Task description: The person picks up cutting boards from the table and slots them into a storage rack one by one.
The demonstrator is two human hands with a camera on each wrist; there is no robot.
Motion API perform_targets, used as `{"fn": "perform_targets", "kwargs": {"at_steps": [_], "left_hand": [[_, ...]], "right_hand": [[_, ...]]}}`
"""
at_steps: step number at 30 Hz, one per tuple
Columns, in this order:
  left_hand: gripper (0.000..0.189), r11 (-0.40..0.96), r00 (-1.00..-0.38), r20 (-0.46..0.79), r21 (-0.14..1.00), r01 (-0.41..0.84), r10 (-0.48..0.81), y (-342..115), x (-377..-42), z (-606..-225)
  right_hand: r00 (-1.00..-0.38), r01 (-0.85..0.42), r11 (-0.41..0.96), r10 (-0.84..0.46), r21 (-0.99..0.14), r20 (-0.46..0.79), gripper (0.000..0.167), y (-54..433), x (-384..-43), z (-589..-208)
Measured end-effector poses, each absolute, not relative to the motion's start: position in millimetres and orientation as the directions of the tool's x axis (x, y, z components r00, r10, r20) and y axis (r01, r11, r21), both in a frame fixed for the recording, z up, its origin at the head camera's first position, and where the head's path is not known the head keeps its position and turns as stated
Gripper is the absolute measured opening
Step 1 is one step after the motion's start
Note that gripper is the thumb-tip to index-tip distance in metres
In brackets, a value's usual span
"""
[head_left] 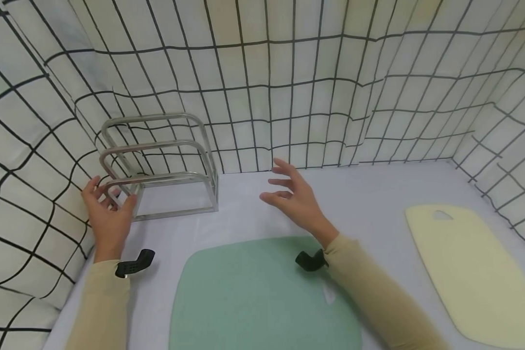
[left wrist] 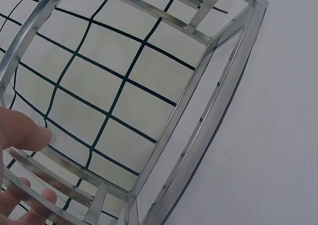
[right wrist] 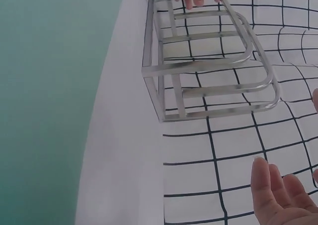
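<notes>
Metal rack [head_left: 166,178] stands, left end amid spread left fingers [head_left: 91,187], right fingers [head_left: 287,168] spread nearby.

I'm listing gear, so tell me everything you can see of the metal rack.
The rack looks like silvery metal: three rounded hoops rise in a row from a rectangular base. It stands upright, with nothing slotted in, on the pale table near the grid-patterned backdrop. The left hand is around its left end; whether it touches is unclear.

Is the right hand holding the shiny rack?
No, the right hand is apart from the shiny rack, with white table showing between them.
</notes>
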State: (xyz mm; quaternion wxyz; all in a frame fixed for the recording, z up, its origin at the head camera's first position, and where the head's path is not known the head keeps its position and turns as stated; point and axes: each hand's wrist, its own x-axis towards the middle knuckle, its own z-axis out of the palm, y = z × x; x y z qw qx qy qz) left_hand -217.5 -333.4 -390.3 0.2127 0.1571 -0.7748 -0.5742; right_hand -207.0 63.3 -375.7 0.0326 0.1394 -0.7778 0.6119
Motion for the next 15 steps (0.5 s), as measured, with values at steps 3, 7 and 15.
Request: {"fn": "perform_targets", "kwargs": {"at_steps": [3,7,15], "left_hand": [[0.080,0.301,-0.865,0.144,0.954,-0.008,-0.480,-334,-218,-390],[0.081,0.321,-0.872,0.136,0.947,-0.025,-0.470,-335,-219,-392],[0.082,0.337,-0.872,0.118,0.940,-0.057,-0.476,-341,-221,-395]], "right_hand": [[-0.961,-0.247,0.198,-0.177,-0.949,0.213,0.082,58,-208,-376],[-0.962,-0.239,0.182,-0.182,-0.954,0.206,0.082,51,-209,-377],[-0.962,-0.224,0.172,-0.197,-0.959,0.190,0.083,37,-216,-380]]}}
